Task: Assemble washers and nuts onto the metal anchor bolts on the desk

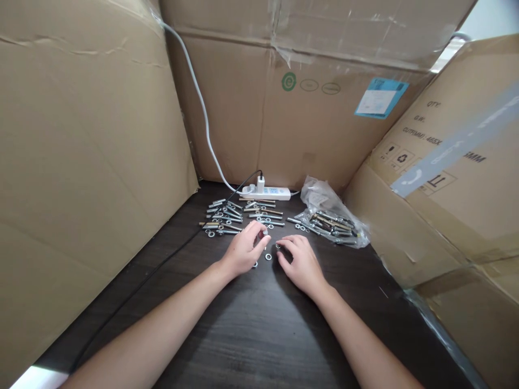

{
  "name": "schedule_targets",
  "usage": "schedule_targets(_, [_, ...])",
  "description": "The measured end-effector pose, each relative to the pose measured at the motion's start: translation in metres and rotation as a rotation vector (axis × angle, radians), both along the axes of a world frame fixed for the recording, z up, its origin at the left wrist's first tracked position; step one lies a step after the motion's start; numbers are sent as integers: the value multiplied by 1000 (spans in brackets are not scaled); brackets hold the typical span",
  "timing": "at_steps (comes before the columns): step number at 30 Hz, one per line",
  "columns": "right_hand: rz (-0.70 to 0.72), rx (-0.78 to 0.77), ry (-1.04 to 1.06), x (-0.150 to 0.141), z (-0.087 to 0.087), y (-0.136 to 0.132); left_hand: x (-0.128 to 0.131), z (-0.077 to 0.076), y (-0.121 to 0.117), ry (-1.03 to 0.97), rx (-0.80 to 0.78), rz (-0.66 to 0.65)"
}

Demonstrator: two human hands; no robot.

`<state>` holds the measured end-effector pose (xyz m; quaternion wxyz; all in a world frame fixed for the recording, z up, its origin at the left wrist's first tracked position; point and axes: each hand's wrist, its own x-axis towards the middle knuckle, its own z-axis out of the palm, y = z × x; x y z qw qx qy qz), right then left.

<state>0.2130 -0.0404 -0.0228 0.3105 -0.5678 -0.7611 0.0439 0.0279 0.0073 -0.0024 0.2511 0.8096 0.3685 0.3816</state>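
Observation:
My left hand (243,249) is closed in a pinch around a bolt (265,233), seen nearly end-on, with most of its length hidden by the fingers. To its right, my right hand (300,260) has thumb and fingers curled, and a small ring-shaped washer (278,246) shows at the fingertips. Between the hands a flat washer (268,257) lies on the dark table. Another washer (255,265) is partly covered by my left hand. Beyond the hands, bolts with sleeves, nuts and washers form a left group (224,219) and a middle group (265,216).
A clear plastic bag (324,200) of bolts lies at the right, with loose washers (302,228) beside it. Behind stands a white power strip (279,193) with a plugged-in adapter. A black cable (162,263) crosses the table's left side. Cardboard boxes (243,119) wall in three sides.

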Motion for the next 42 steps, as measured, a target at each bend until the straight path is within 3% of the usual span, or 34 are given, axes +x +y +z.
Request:
schedule_targets(5, [-35,-30,-6,6,0,2,-1,2,-1,21,9,10])
schedule_targets(12, [121,-31,-54,-6,5,-4,-1,3,-2,51,48,41])
schedule_targets(24, [138,-69,-102,-14,5,-8,0,4,-4,54,28,35])
schedule_targets(36, [137,33,81,-12,15,-8,7,1,-4,-251,-229,22])
schedule_targets(42, [149,-16,164,-14,16,-11,12,0,-5,-399,-343,-2])
